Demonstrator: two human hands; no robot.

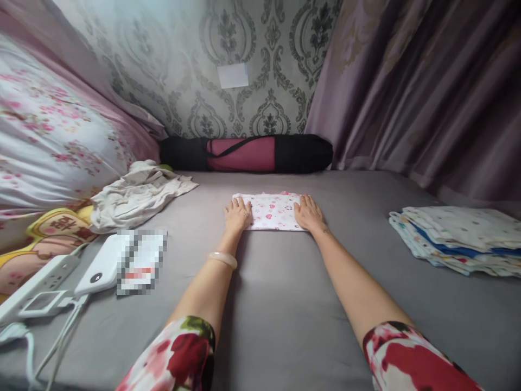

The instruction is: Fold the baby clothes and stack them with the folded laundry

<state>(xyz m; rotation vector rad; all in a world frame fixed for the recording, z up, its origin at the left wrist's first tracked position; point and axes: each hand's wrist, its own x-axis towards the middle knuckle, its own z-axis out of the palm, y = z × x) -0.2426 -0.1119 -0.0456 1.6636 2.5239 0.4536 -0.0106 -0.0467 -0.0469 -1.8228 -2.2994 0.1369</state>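
Note:
A folded white cloth (272, 213) with pink and red prints lies flat on the grey bed sheet (277, 304), in the middle of the view. My left hand (238, 215) rests palm down on its left end, fingers stretched out and pointing away from me. On the right end my right hand (309, 213) lies flat in the same way, fingers extended. Neither hand grips the cloth; both press on it from above. A bit of pink fabric shows at the cloth's far edge.
At the right sits a stack of folded cloths (459, 233). On the left lie a crumpled cream cloth (138, 193), a white power bank (103, 266), a power strip (49, 277) with cables and a yellow cartoon cushion (49, 233). A black and maroon long bag (244, 153) lies along the wall.

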